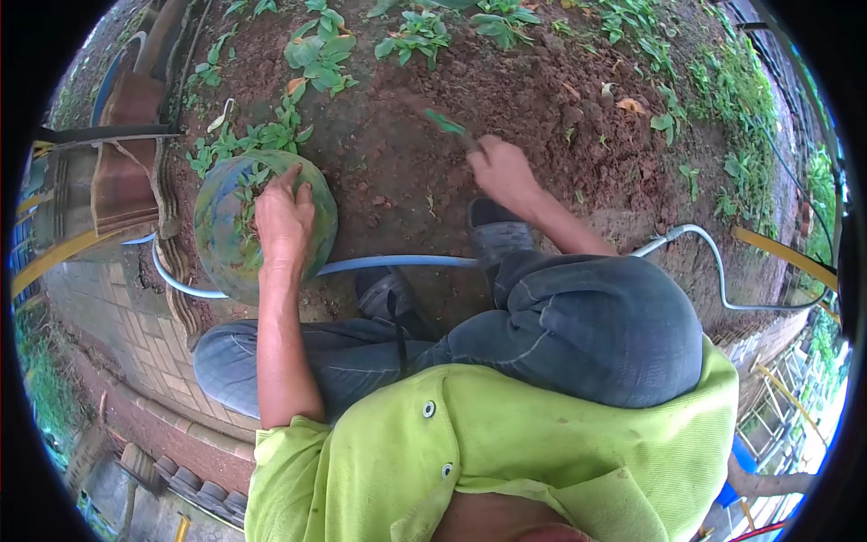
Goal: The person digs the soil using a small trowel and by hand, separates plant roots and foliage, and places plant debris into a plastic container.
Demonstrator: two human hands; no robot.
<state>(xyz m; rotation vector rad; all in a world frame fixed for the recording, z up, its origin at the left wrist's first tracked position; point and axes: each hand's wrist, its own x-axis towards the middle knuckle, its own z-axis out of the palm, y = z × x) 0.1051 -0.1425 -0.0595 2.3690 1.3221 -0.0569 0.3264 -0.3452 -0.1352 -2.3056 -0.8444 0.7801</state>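
Observation:
My left hand (285, 217) is over a round, stained greenish tub (217, 257) on the left. Its fingers are partly spread, and I see nothing gripped in them. Small green weeds (246, 206) lie in the tub beside the hand. My right hand (506, 176) is closed around a small hand trowel (447, 123) with a green section, held just above the soil. The tool's far end is blurred, so its exact shape is unclear. Loose reddish-brown soil (542, 99) spreads beyond this hand.
Leafy plants (321, 54) grow along the far side of the bed. A light-blue hose (397, 263) crosses the ground near my shoes (501, 237). Curved roof tiles (131, 167) edge the bed at left, beside brick paving (135, 316). Yellow bars (784, 256) stand at both sides.

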